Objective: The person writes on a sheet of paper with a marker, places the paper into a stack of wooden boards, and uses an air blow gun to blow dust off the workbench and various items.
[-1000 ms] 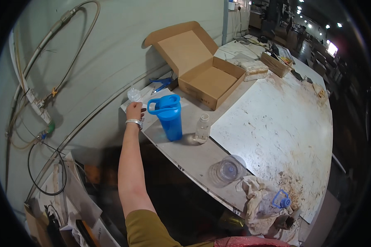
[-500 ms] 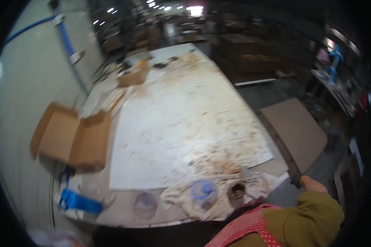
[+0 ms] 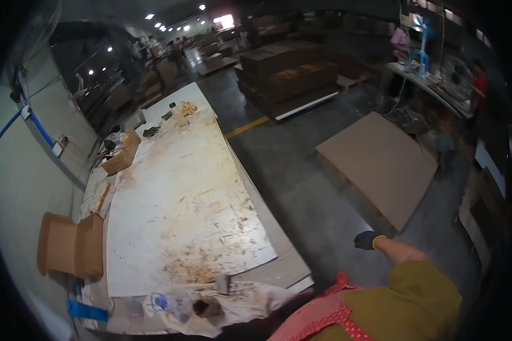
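Note:
My right hand point(image 3: 365, 240) wears a dark glove with a yellow cuff and reaches out to my right over the grey concrete floor, away from the long table point(image 3: 279, 267). It is small in the view, and nothing shows in it. My left hand is out of the picture. A stained white board point(image 3: 176, 216) covers most of the table top. At the table's near end lies a crumpled dirty cloth point(image 3: 239, 301) with a clear plastic container point(image 3: 165, 301) and a small dark cup point(image 3: 206, 307) on it.
An open cardboard box point(image 3: 68, 250) sits at the table's left edge, with a blue object point(image 3: 87, 311) below it. A large flat brown board point(image 3: 381, 165) lies on the floor to the right. Stacked pallets point(image 3: 290, 74) stand further back. A person point(image 3: 401, 37) works at a far bench.
The view has swung from the wall and blue pitcher to the right, over the table and floor. My left arm has left the picture, and my right arm now stretches out to the right.

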Demonstrator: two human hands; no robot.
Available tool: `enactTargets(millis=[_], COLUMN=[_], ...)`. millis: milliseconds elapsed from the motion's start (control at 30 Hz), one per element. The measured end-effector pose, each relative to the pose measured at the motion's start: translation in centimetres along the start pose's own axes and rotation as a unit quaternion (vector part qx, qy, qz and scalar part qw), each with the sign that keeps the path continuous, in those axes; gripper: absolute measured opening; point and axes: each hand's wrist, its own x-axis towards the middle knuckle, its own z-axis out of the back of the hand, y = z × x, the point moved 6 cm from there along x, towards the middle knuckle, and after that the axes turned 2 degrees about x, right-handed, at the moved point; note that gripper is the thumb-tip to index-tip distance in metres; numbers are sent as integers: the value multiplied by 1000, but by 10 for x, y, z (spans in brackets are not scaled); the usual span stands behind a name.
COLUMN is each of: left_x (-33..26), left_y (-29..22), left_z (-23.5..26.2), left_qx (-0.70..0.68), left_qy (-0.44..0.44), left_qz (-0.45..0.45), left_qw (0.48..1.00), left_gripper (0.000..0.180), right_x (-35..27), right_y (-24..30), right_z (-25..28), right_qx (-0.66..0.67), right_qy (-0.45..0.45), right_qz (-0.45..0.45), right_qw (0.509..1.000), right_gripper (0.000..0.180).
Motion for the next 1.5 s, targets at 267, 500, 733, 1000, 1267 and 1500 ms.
enactTargets(millis=[267,500,733,1000,1267,1500], left_x=[-226,-282,-111,-148,-181,-171], left_y=[-422,-505,-321,-249,-283,-345], left_z=[-300,-382,-517,-517,-511,-536], left_qx=[-550,-622,-662,-428,-297,-220], left_qy=[622,538,147,-206,-292,1], left_qz=[126,239,418,552,637,494], left_qw=[542,516,604,685,648,841], left_gripper=[20,24,22,26,29,43], right_x=[-56,-100,-63,43,161,275], right_y=[110,122,3,-169,-162,-45], right_z=[66,131,105,91,328,411], right_qx=[721,897,501,486,391,262], right_qy=[147,209,76,77,-8,-36], right_qz=[35,115,140,51,-25,201], right_qw=[676,372,851,869,920,943], right_gripper=[38,31,27,32,33,35])
